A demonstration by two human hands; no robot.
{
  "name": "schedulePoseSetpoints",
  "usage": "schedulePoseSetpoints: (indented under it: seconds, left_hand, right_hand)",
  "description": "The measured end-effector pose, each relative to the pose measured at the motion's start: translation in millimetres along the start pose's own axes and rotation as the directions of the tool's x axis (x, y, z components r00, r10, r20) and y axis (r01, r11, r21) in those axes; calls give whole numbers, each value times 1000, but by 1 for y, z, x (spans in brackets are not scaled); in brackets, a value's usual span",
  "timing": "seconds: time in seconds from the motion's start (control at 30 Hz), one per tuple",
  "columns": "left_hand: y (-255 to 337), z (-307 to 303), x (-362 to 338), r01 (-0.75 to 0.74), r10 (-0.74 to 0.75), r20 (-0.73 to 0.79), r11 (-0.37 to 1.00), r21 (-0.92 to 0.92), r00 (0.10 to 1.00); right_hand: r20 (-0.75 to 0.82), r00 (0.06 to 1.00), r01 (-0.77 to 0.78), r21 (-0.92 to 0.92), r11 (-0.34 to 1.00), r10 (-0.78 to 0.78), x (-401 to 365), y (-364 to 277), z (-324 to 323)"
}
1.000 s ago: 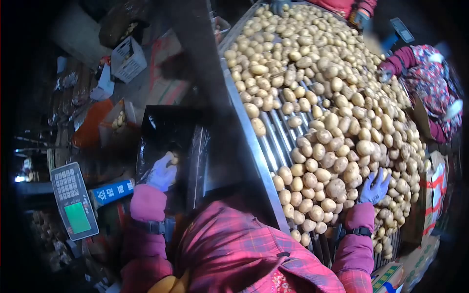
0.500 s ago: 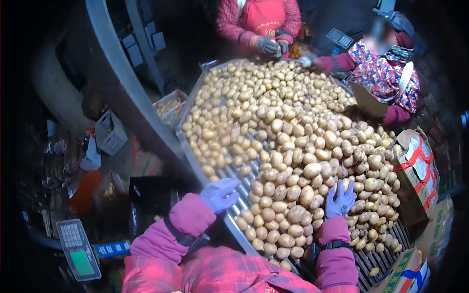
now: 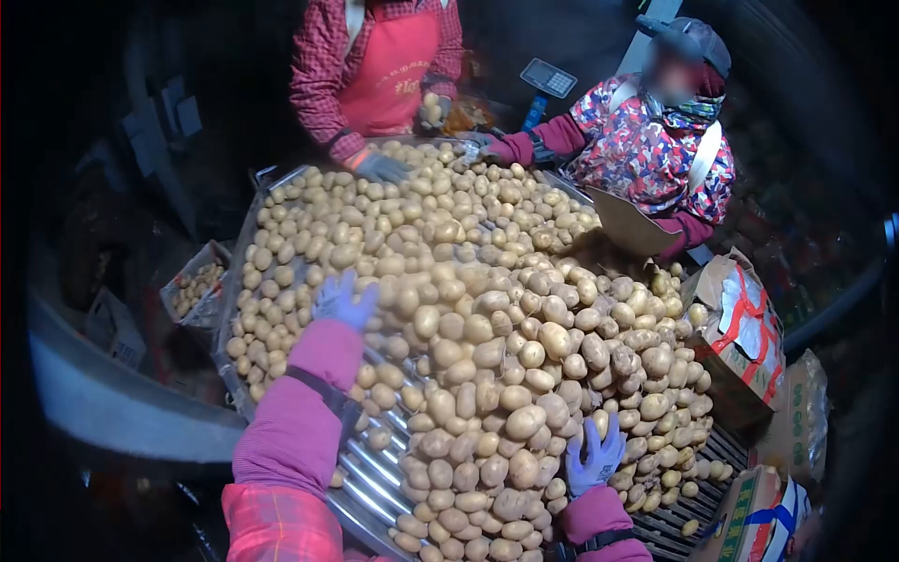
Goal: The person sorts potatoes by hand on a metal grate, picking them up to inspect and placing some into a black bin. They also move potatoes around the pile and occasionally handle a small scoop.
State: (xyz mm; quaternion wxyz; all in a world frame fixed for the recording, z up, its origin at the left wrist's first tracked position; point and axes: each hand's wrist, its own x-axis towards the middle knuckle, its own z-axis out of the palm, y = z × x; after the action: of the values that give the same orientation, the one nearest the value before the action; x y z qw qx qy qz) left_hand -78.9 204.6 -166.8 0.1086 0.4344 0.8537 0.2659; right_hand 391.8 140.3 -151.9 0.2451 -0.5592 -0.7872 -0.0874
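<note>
A large heap of potatoes (image 3: pixel 524 421) covers a metal roller table (image 3: pixel 367 475). My left hand (image 3: pixel 345 302), in a lilac glove, reaches over the left side of the heap, fingers apart, among the potatoes there. In a matching glove, my right hand (image 3: pixel 596 458) rests against the near right part of the heap. Its fingers are spread, with a potato just at the fingertips. I cannot see either hand gripping anything.
Across the table a person in a red apron (image 3: pixel 391 80) touches potatoes. Another person in a patterned jacket (image 3: pixel 646 155) reaches in beside a cardboard flap (image 3: pixel 629 223). Taped boxes (image 3: pixel 740 342) line the right side. A crate (image 3: pixel 195 286) stands left, a scale (image 3: pixel 549 79) behind.
My left hand has moved from the table's near left edge forward over the potatoes. My view has shifted. The aproned person's hands have parted, one now on the heap.
</note>
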Motion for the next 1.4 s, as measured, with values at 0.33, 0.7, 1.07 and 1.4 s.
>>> schedulePoseSetpoints:
  seconds: [0.33,0.7,1.07,1.4]
  left_hand:
    - [-2,27,48,-111,106,51,989,94,993]
    - [-8,19,-19,-333,301,147,889,315,942]
    - [1,-6,-142,-378,370,96,921,90,924]
    - [-30,-9,-219,-192,203,-33,958,211,979]
  right_hand:
    - [-2,1000,-11,-72,997,11,2,-2,5]
    - [-47,993,101,-84,991,-106,4,3,8]
    - [-46,995,95,52,994,-93,-1,4,3]
    - [-22,999,33,45,998,-33,-7,8,5]
